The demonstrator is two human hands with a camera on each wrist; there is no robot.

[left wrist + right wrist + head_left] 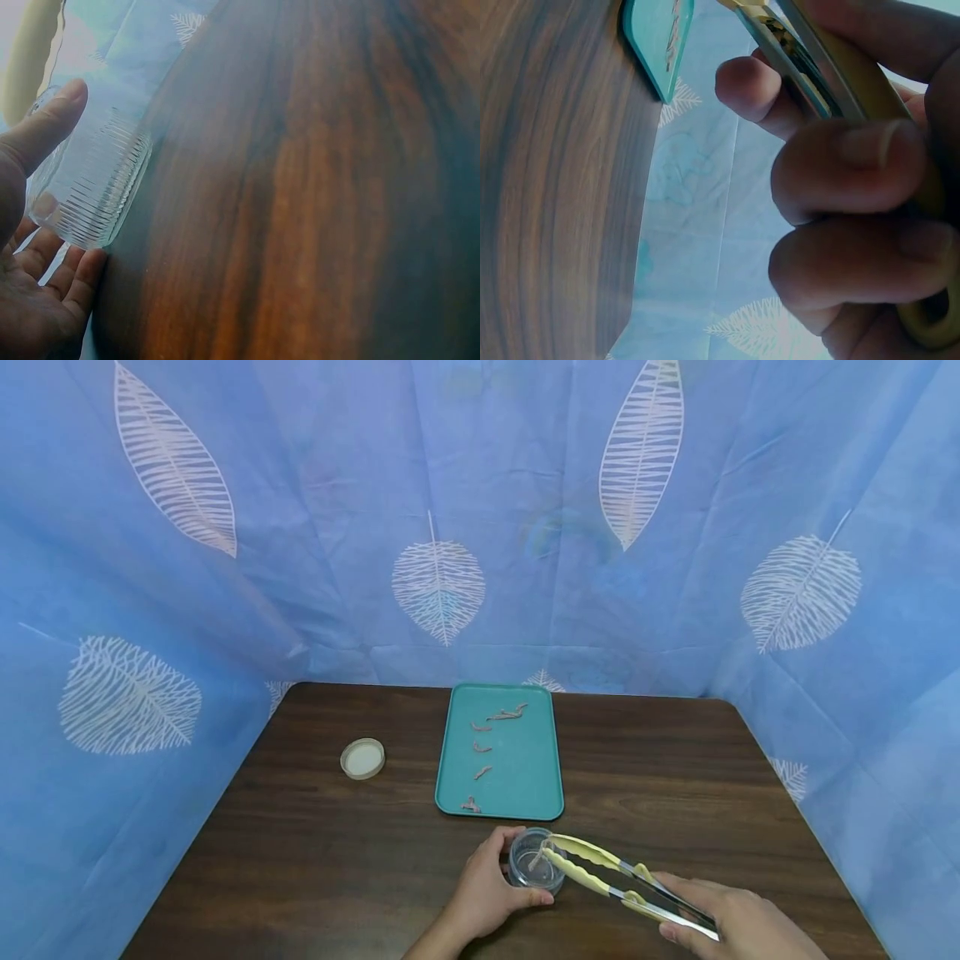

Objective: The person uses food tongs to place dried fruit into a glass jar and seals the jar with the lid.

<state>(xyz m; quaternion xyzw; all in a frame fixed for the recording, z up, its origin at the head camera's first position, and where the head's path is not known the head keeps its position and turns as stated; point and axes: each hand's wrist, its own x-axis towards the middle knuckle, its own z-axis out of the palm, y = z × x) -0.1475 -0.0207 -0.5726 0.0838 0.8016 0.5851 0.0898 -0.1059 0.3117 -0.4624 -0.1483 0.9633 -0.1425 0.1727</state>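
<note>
My left hand holds a clear ribbed jar upright on the table, thumb on the near side and fingers round the far side. In the left wrist view the jar shows its ridged wall. My right hand grips metal tongs with yellow scalloped tips; in the right wrist view the fingers curl round the handle. The tong tips are over the jar's mouth. A small pale pinkish strip shows at the lower tip, within the jar's outline; whether the tips pinch it, I cannot tell.
A teal tray lies beyond the jar, with several small pinkish strips along its left side and top. Left of it sits a round lid on the dark wooden table. Blue leaf-patterned cloth hangs behind and at both sides.
</note>
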